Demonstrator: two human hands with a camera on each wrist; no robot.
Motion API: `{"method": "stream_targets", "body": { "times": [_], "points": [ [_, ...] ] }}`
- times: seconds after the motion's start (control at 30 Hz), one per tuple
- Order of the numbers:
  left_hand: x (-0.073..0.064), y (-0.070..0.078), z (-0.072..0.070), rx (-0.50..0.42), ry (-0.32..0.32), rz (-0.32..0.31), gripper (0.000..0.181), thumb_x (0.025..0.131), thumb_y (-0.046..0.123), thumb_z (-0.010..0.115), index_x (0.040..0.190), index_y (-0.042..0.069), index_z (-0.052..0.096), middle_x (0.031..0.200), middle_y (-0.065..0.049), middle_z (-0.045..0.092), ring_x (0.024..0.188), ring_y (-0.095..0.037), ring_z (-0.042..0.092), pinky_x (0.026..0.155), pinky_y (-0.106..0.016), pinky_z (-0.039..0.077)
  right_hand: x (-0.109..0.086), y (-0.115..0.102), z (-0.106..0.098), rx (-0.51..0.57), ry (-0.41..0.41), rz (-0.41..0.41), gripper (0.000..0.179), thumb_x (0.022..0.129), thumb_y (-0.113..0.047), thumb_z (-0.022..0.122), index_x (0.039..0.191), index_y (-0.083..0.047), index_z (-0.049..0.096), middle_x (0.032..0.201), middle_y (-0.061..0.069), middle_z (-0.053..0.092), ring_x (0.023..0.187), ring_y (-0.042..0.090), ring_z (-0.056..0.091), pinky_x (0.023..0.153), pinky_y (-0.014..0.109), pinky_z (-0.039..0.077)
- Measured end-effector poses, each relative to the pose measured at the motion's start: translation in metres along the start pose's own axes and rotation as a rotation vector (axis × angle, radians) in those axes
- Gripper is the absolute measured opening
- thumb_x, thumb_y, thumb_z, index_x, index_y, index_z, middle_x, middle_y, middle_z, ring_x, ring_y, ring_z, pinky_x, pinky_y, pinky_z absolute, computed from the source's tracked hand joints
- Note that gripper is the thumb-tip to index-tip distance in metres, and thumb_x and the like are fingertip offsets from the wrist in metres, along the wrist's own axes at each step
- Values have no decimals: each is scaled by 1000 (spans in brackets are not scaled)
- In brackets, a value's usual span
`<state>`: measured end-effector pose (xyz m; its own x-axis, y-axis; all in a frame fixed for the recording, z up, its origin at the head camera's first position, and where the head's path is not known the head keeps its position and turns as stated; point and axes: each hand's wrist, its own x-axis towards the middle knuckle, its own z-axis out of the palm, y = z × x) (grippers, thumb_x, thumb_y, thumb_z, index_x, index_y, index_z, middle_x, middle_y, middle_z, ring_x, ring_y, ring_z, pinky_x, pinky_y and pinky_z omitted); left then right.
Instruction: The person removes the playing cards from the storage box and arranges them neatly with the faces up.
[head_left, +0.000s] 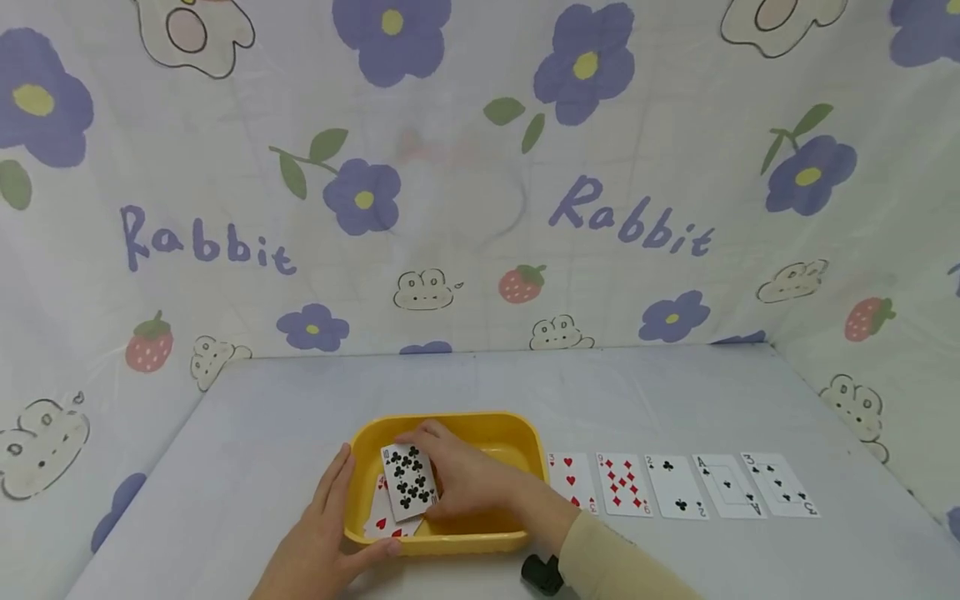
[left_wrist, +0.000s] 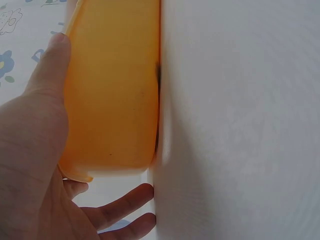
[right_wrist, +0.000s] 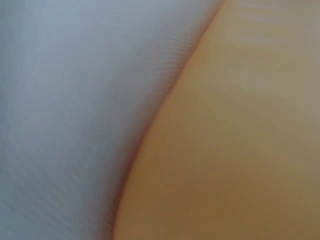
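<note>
A yellow plastic tray (head_left: 457,417) stands on the table, with a hearts card (head_left: 381,523) lying in its left end. Over that card, the ten of clubs (head_left: 408,483) is pinched at its right side by my right hand (head_left: 468,479), fingers near the top edge and thumb near the lower corner. My left hand (head_left: 318,521) rests around the tray's left end, thumb along the near rim. In the left wrist view its thumb (left_wrist: 52,62) lies at the rim and other fingers spread past the corner. The right wrist view shows only blurred tray wall (right_wrist: 240,150) and a pale surface.
Right of the tray lies a row of face-up cards: three of hearts (head_left: 570,479), partly behind my arm, nine of diamonds (head_left: 625,483), two of clubs (head_left: 677,487), ace of clubs (head_left: 729,485) and three of clubs (head_left: 780,485). A black object (head_left: 542,575) sits below my right sleeve (head_left: 615,558).
</note>
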<state>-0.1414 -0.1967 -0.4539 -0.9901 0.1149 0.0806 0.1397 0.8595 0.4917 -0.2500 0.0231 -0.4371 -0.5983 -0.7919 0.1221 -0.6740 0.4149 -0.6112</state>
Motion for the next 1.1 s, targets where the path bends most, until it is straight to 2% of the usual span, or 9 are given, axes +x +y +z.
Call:
{"method": "stream_targets", "body": {
  "times": [0.07,0.2,0.27,0.43,0.6,0.77,0.83,0.93,1.1],
  "points": [
    [-1,0,1,-7,9,5,122,71,80,62,159,17,6,164,3,3,133,-33,41,100,-53,44,-5,-2,-4,37,13,5,91,71,-14,89,148,-16,40,130,-7,41,108,8,46,100,21,41],
    [0,0,3,-17,13,0,125,69,82,62,159,16,7,164,2,4,135,-33,40,101,-53,43,-24,-6,-26,87,33,-3,90,73,-17,87,149,-22,38,128,-9,43,102,10,49,89,23,50],
    [1,1,4,-20,2,-15,127,66,84,61,159,16,7,164,3,3,136,-32,39,103,-52,41,-40,-5,-42,94,40,-20,91,73,-18,86,149,-25,37,128,-11,45,98,10,50,82,24,52],
    [2,2,3,-16,-22,-44,129,65,86,60,160,17,5,164,6,-1,138,-31,35,105,-50,39,-96,5,-90,81,79,-66,90,74,-24,87,148,-31,38,131,-12,47,98,13,52,80,30,54],
    [0,2,1,-12,-9,-48,128,66,84,61,160,16,6,164,5,0,138,-30,36,104,-50,41,-156,20,-127,48,60,15,87,75,-34,87,147,-32,39,126,-10,52,95,14,56,78,30,54],
    [-2,4,4,-33,-30,-98,132,63,84,64,160,15,6,164,3,0,138,-31,36,104,-52,39,-221,47,-153,2,50,133,87,75,-32,88,148,-27,41,118,-5,56,92,14,58,77,30,54],
    [-2,4,4,-33,-37,-114,133,62,85,63,160,15,6,164,2,0,138,-31,36,105,-52,39,-246,60,-163,5,71,161,85,74,-26,88,146,-23,43,119,-3,56,92,14,59,75,29,53],
    [-2,4,4,-26,-26,-93,131,64,84,64,159,15,6,164,4,-1,138,-30,35,105,-51,39,-279,75,-179,20,115,192,83,72,-17,88,144,-16,47,123,-2,56,95,14,58,73,28,53],
    [0,3,2,-30,-12,-51,128,68,82,63,159,14,5,164,3,-1,139,-30,33,106,-50,38,-323,103,-192,-90,231,277,84,66,-13,91,140,-12,51,127,-12,48,101,4,49,72,24,53]
  ]
}}
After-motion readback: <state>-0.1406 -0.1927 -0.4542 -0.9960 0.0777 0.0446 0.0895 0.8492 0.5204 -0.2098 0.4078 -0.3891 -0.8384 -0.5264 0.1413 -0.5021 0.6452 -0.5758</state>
